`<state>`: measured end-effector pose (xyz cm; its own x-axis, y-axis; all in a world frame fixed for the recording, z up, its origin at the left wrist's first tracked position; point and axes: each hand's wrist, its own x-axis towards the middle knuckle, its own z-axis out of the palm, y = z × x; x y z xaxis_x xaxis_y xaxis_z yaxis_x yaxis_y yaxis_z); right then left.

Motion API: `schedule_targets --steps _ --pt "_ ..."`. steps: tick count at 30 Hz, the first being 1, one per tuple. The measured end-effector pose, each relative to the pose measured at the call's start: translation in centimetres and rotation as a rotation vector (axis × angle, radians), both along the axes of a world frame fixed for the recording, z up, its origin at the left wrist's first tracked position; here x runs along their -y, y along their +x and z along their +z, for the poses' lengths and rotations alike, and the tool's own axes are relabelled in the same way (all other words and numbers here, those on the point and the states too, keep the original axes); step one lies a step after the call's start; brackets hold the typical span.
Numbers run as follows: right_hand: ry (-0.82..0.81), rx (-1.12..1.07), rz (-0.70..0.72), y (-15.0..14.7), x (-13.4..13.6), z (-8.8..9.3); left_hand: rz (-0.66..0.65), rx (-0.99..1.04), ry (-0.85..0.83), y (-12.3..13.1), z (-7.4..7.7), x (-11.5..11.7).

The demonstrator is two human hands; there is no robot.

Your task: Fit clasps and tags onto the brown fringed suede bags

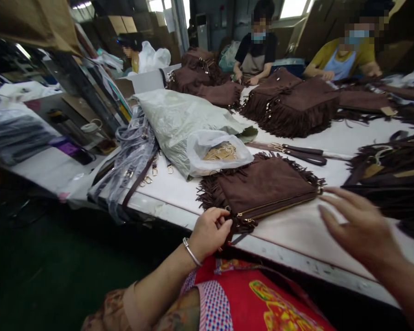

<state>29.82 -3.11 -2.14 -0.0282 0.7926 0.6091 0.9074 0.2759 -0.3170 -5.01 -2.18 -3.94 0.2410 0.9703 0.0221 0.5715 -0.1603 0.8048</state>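
Note:
A brown suede fringed bag [262, 188] with a gold zipper lies flat near the front edge of the white table [296, 230]. My left hand [210, 232], a silver bangle on its wrist, is closed in a pinch at the bag's near left corner, by the zipper end and fringe. My right hand [357, 223] hovers just right of the bag, fingers stretched out and apart, holding nothing. Its fingertips are close to the bag's right end.
A clear plastic bag of gold hardware [219, 154] lies on a grey-green sack [179, 119] behind the bag. Brown straps [296, 151], more fringed bags [296, 103] and dark pieces [393, 174] cover the table. Three people work along the far side. Plastic-wrapped straps [131, 161] hang off the left edge.

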Motion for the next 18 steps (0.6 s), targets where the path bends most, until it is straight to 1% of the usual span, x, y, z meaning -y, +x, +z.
schedule_targets --steps 2,3,5,6,7,10,11,12,14,16,17,18 --pt "-0.064 0.077 0.186 -4.7 -0.4 -1.7 -0.029 -0.08 0.071 0.5 -0.6 0.0" --pt "-0.092 0.095 0.249 -6.9 -0.5 -2.4 -0.04 -0.103 0.105 0.8 -0.7 0.0" --pt "-0.14 0.108 0.306 -10.1 -0.4 -2.9 -0.042 -0.085 0.133 1.5 -0.3 0.1" --pt "-0.153 0.101 0.321 -11.1 -0.2 -2.8 -0.036 -0.04 0.094 1.7 0.0 0.1" --pt "-0.155 0.086 0.328 -11.6 0.0 -2.5 -0.027 0.029 0.012 2.0 0.4 0.1" --pt "-0.134 0.001 0.324 -12.2 1.1 -1.2 -0.006 0.315 -0.325 2.6 1.8 0.0" --pt "-0.131 -0.022 0.317 -12.2 1.5 -0.8 -0.016 0.403 -0.394 2.8 2.3 0.1" --pt "-0.133 -0.041 0.31 -12.3 1.9 -0.5 -0.035 0.464 -0.423 3.2 2.7 0.3" --pt "-0.146 -0.062 0.318 -12.4 2.3 -0.2 -0.121 0.499 -0.394 3.9 3.5 1.0" --pt "-0.154 -0.083 0.349 -12.3 2.5 -0.2 -0.286 0.474 -0.321 4.6 4.0 1.8" --pt "-0.146 -0.106 0.356 -12.1 2.6 -0.2 -0.374 0.456 -0.27 4.7 4.2 2.2" --pt "-0.129 -0.136 0.344 -11.9 2.7 -0.1 -0.437 0.434 -0.211 4.8 4.2 2.4"
